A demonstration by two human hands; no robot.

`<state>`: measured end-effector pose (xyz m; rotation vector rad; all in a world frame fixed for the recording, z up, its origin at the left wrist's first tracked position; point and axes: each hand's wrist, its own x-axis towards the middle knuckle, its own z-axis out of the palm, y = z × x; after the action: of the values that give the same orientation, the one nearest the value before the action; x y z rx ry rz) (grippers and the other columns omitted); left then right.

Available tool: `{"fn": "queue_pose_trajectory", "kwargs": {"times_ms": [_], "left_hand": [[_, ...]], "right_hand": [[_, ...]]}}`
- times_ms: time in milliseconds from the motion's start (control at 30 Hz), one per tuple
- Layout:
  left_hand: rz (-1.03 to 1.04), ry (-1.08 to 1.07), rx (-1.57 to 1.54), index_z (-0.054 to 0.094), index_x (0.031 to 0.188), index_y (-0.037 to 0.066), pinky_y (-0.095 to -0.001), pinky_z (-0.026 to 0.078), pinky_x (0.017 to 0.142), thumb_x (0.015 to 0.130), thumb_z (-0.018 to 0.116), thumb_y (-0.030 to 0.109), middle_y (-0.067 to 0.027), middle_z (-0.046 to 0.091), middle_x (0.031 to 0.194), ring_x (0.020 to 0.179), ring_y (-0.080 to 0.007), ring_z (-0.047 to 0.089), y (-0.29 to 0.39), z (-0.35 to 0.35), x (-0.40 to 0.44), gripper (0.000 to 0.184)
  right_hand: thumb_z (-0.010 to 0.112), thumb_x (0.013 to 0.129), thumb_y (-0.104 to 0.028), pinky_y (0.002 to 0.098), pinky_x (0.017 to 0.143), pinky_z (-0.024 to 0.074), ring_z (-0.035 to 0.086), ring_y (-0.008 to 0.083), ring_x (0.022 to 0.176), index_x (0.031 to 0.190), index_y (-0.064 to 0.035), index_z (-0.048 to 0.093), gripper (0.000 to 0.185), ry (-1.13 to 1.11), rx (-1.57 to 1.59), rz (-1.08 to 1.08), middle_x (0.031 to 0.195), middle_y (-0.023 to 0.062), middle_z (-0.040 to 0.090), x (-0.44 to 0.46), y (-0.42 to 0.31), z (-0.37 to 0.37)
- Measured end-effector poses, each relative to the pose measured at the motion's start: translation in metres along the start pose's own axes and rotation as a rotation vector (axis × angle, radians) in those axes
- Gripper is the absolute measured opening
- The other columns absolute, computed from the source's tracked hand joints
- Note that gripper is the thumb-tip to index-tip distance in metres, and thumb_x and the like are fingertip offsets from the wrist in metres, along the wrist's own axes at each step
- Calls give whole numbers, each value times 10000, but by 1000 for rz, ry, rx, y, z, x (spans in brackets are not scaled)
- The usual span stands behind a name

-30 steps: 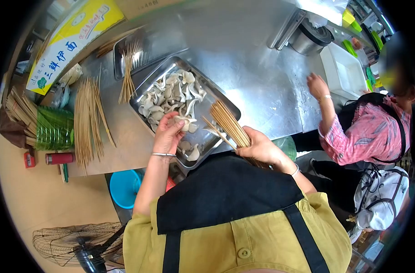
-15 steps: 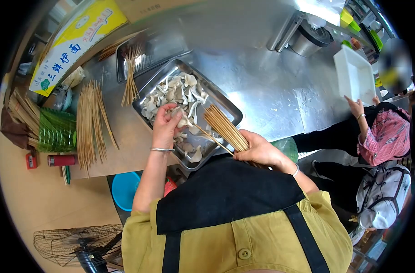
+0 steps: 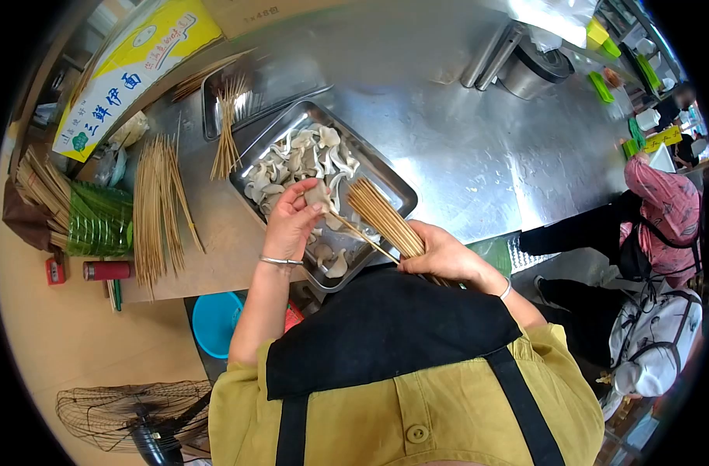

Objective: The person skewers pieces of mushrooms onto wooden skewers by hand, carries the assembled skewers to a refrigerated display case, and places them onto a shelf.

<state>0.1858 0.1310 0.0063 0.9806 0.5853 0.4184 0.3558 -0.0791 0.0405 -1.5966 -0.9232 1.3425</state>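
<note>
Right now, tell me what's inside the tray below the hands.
The tray shows pale mushrooms heaped in its far part, a few lying nearer. The left hand and skewer bundle cover parts; anything beneath the heap is hidden.

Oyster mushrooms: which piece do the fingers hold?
The oyster mushroom piece pinched in the fingers of the left hand, at the end of a skewer slanting from the right hand; other pieces lie in the metal tray.
</note>
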Motion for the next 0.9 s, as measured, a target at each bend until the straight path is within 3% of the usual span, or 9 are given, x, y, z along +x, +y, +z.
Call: {"fn": "queue_pose_trajectory", "kwargs": {"times_ms": [100, 233, 500, 900], "left_hand": [[24, 142, -80, 430, 1232, 71, -286, 486, 786, 818, 567, -19, -94, 608, 1065, 948, -160, 581, 0, -8, 3, 445], [26, 148, -105, 395, 1262, 75, -298, 491, 782, 818, 554, -34, -110, 610, 1068, 950, -174, 587, 7, -11, 1, 485], [-8, 11, 41, 374, 1288, 95, -280, 482, 765, 823, 588, 34, -122, 621, 1056, 919, -155, 599, 13, -5, -1, 515], [-7, 8, 6, 367, 1298, 56, -271, 486, 775, 810, 599, 38, -147, 613, 1064, 927, -159, 602, 15, 1, 1, 541]], "right_hand": [[681, 709, -40, 240, 701, 444, 527, 93, 774, 1080, 9, 504, 414, -13, -18, 1, 820, 23, 560, -1, -3, -1], [682, 712, -35, 237, 703, 444, 525, 91, 776, 1097, 12, 500, 429, -8, 8, -7, 827, 22, 557, -1, 3, -1], [681, 714, -28, 235, 710, 443, 522, 89, 781, 1107, 14, 496, 436, -40, -3, -14, 833, 19, 552, 1, 3, -2], [673, 723, -32, 230, 706, 440, 514, 83, 776, 1116, 9, 502, 431, -69, 27, -29, 824, 16, 549, 6, 10, -6]]}}
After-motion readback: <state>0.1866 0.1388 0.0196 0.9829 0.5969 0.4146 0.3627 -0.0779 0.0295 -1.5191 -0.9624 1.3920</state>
